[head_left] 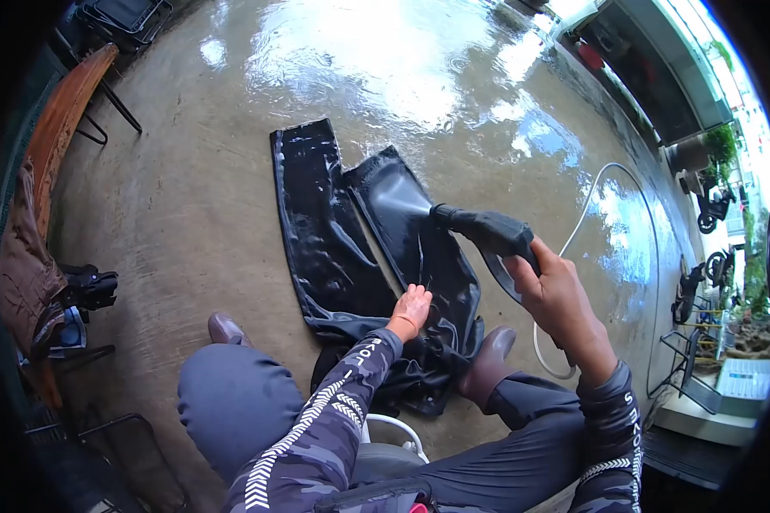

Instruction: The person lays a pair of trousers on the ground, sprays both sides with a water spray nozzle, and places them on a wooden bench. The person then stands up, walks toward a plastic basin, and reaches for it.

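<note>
Soaked black trousers (pixel 325 248) lie on the wet concrete in front of me, both legs stretched away and the waist bunched near my feet. My left hand (pixel 412 308) is closed on the cloth of the right-hand leg, fingers pressed together; the fingertips are partly hidden. A black spray gun (pixel 483 229) is in my right hand (pixel 549 286), with the fingers wrapped round its handle. Its nozzle points left, and a white fan of water strikes the trouser leg close to the cuff.
A pale hose (pixel 587 214) loops across the wet floor (pixel 188 188) at right. My boots (pixel 490 363) stand on either side of the trousers. At left are a wooden bench (pixel 70 115) and a brown garment (pixel 32 265). Parked motorbikes (pixel 712 209) stand far right.
</note>
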Demonstrator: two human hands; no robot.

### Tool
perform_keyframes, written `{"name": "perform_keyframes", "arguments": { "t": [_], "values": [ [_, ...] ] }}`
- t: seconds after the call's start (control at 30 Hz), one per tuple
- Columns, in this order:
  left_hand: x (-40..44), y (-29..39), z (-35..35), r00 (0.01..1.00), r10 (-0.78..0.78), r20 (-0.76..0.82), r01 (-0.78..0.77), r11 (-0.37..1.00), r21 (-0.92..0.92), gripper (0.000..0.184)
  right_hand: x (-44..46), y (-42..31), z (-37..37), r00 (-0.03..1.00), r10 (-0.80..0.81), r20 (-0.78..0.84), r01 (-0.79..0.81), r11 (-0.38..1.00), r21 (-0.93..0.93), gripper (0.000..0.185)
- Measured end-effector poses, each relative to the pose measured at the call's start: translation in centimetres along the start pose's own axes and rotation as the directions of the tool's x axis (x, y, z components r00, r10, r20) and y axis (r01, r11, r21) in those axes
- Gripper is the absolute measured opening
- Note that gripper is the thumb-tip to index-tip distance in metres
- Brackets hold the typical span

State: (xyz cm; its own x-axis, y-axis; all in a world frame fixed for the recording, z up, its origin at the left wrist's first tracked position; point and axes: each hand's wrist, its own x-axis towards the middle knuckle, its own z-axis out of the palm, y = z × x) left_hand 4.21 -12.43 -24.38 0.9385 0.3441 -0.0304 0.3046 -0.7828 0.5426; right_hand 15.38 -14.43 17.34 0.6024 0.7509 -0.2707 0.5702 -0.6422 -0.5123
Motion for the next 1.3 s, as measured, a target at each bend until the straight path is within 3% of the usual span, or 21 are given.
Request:
{"name": "perform_keyframes", "arguments": {
  "t": [0.03, 0.13, 0.2, 0.23, 0.3, 0.37, 0.4, 0.43, 0.47, 0.5, 0.53, 0.57, 0.63, 0.7, 0.77, 0.9, 0.97, 1.1, 1.2, 1.3],
  "values": [
    [-0.1, 1.0, 0.4, 1.0, -0.008, -0.01, 0.007, 0.997, -0.078, 0.007, 0.0, 0.0, -0.3, 1.0, -0.004, -0.004, 0.004, 1.0, 0.005, 0.043],
    [-0.2, 4.6, 0.8, 0.999, 0.048, 0.002, -0.044, 0.944, -0.328, 0.007, -0.1, -0.5, -1.1, 0.956, 0.064, 0.287, -0.026, 0.99, -0.136, 0.043],
    [-0.7, 7.0, 0.6, 0.996, 0.063, 0.071, -0.018, 0.858, -0.513, 0.01, -0.2, -0.1, -0.2, 0.96, 0.026, 0.28, 0.007, 0.993, -0.115, 0.042],
    [-0.8, 7.7, 1.0, 0.988, 0.124, 0.091, -0.055, 0.837, -0.545, 0.011, -0.1, 0.0, 0.3, 0.961, -0.019, 0.275, 0.049, 0.994, -0.102, 0.042],
    [-0.9, 8.2, 1.0, 0.967, 0.131, 0.219, 0.02, 0.817, -0.576, 0.009, -0.2, 0.0, 1.3, 0.974, -0.032, 0.226, 0.052, 0.995, -0.086, 0.042],
    [-0.1, 7.0, 0.2, 0.964, -0.033, 0.263, 0.204, 0.73, -0.653, 0.013, -0.3, 0.3, 1.8, 0.997, -0.064, 0.045, 0.064, 0.998, 0.015, 0.043],
    [0.3, 5.8, 0.3, 0.971, -0.213, 0.112, 0.232, 0.709, -0.666, 0.017, -0.4, 0.5, 1.8, 0.996, -0.091, -0.01, 0.091, 0.996, -0.01, 0.043],
    [1.1, 4.4, -0.8, 0.912, -0.41, 0.026, 0.315, 0.657, -0.685, 0.016, -0.3, 0.1, 1.2, 0.996, -0.091, -0.007, 0.091, 0.996, -0.011, 0.043],
    [1.9, 2.1, -1.1, 0.832, -0.53, -0.166, 0.285, 0.664, -0.691, 0.013, -0.4, -0.8, 0.1, 0.996, -0.018, 0.083, 0.021, 0.999, -0.041, 0.044],
    [2.8, -0.1, -2.0, 0.705, -0.667, -0.243, 0.324, 0.607, -0.726, 0.01, -0.5, -1.3, -0.7, 0.984, 0.058, 0.169, -0.045, 0.996, -0.077, 0.044],
    [3.7, -3.0, -2.7, 0.617, -0.691, -0.376, 0.313, 0.654, -0.689, 0.008, -0.5, -1.2, -1.1, 0.984, 0.059, 0.17, -0.047, 0.996, -0.077, 0.044],
    [4.4, -5.4, -3.8, 0.566, -0.747, -0.35, 0.359, 0.605, -0.711, 0.012, -0.6, -0.9, -1.5, 0.976, 0.085, 0.2, -0.068, 0.994, -0.088, 0.045],
    [5.8, -9.3, -5.7, 0.546, -0.724, -0.422, 0.401, 0.668, -0.627, 0.027, -0.6, -0.3, -1.7, 0.967, 0.112, 0.228, -0.092, 0.991, -0.095, 0.045],
    [7.2, -11.9, -7.1, 0.591, -0.723, -0.359, 0.514, 0.68, -0.522, 0.04, -0.8, 0.4, -1.4, 0.986, 0.073, 0.15, -0.084, 0.994, 0.075, 0.047],
    [7.7, -12.4, -8.8, 0.647, -0.74, -0.181, 0.657, 0.662, -0.36, 0.045, -0.8, 0.7, -1.7, 0.983, 0.078, 0.164, -0.088, 0.994, 0.06, 0.046],
    [8.2, -12.9, -9.8, 0.578, -0.808, -0.111, 0.741, 0.578, -0.342, 0.027, -0.9, 1.0, -2.9, 0.965, 0.123, 0.231, -0.115, 0.992, -0.051, 0.045],
    [8.3, -12.4, -9.9, 0.566, -0.812, -0.144, 0.75, 0.579, -0.321, 0.021, -1.0, 1.1, -2.8, 0.98, 0.105, 0.167, -0.106, 0.994, -0.003, 0.045],
    [8.0, -11.3, -9.1, 0.715, -0.62, -0.323, 0.536, 0.783, -0.315, 0.013, -0.8, 1.3, -2.8, 0.992, 0.109, 0.07, -0.118, 0.983, 0.138, 0.045],
    [8.0, -11.2, -7.1, 0.875, -0.369, -0.314, 0.311, 0.925, -0.22, 0.009, -1.0, 0.7, -3.0, 0.996, 0.076, 0.043, -0.081, 0.989, 0.125, 0.045],
    [8.1, -11.0, -5.5, 0.91, -0.305, -0.281, 0.259, 0.947, -0.189, 0.007, -1.2, 0.3, -2.9, 0.994, 0.077, 0.075, -0.082, 0.994, 0.068, 0.044]
  ]
}}
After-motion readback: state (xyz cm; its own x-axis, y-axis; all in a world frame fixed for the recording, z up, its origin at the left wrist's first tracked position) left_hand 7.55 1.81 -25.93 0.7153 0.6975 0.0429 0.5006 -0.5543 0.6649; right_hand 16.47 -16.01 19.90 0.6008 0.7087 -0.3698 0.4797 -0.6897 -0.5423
